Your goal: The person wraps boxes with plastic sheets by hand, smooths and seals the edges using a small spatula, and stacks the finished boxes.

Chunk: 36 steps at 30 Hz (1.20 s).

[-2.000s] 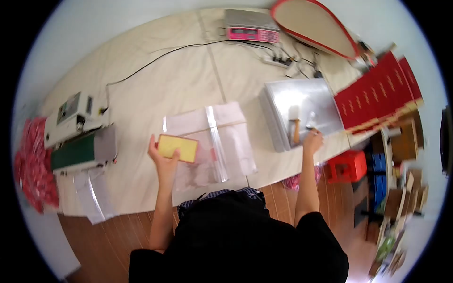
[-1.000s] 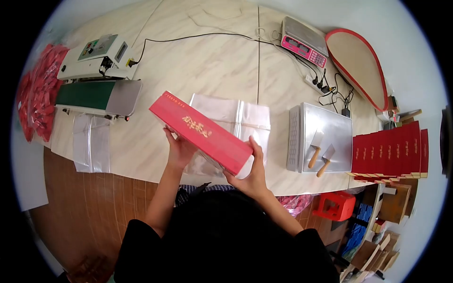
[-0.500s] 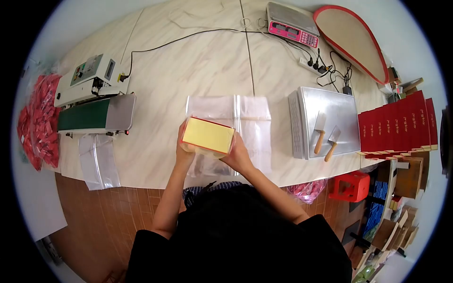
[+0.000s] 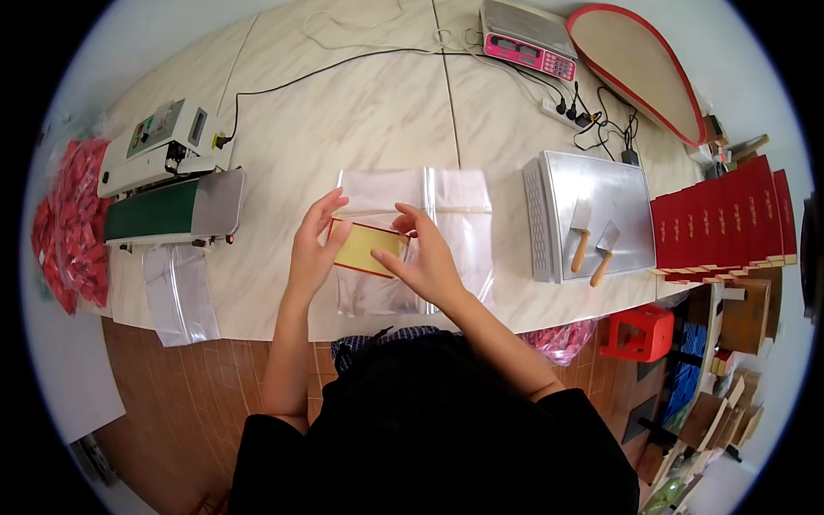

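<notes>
A yellow box with red edges (image 4: 359,247) rests at the middle front of the table, on clear plastic bags (image 4: 463,232). At its left end is my left hand (image 4: 319,240), fingers apart and thumb close to the box's edge. My right hand (image 4: 426,262) is at the other end, its fingers bent and spread, the thumb over the yellow face. Neither hand is wrapped round the box. Whether the thumbs touch it I cannot tell.
A sealing machine with a green belt (image 4: 154,209) stands left, beside a bag of red packets (image 4: 73,223). On the right are a metal box (image 4: 631,184) carrying two wooden-handled trowel-like tools, red boxes (image 4: 712,219), cables and a pink-fronted scale (image 4: 528,53).
The box has gone from being held up between both hands to resting lower on the bags. Both hands have loosened and spread away from its ends.
</notes>
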### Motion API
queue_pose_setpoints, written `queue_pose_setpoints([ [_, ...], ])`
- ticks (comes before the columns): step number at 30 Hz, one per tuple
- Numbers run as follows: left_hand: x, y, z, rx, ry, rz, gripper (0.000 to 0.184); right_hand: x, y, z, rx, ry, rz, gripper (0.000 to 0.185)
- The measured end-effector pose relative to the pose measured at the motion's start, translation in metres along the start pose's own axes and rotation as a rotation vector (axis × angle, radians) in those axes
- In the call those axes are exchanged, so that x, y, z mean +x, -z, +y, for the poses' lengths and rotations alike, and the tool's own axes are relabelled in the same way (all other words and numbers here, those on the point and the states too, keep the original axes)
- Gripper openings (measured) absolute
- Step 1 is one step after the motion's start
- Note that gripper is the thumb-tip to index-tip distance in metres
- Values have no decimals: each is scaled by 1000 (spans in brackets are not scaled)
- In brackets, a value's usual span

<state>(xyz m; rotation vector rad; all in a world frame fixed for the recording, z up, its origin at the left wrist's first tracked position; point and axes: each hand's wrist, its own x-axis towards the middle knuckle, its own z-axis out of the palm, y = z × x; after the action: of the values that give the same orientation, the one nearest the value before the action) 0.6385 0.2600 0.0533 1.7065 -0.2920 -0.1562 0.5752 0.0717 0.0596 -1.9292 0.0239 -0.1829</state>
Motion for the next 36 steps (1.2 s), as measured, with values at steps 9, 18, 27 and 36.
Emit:
queue_pose_setpoints([
  [9,14,10,32,666,-27,75,12,5,18,-5,-197,128,83,13],
  [18,-15,-20,69,712,-317,8,11,-20,125,53,-404,-52,481,15],
  [27,17,-52,53,917,-528,-340,21,-66,231,154,-1321,-354,651,20],
  [36,14,-48,55,909,-686,-203,4,-70,239,205,-1192,-536,705,22],
])
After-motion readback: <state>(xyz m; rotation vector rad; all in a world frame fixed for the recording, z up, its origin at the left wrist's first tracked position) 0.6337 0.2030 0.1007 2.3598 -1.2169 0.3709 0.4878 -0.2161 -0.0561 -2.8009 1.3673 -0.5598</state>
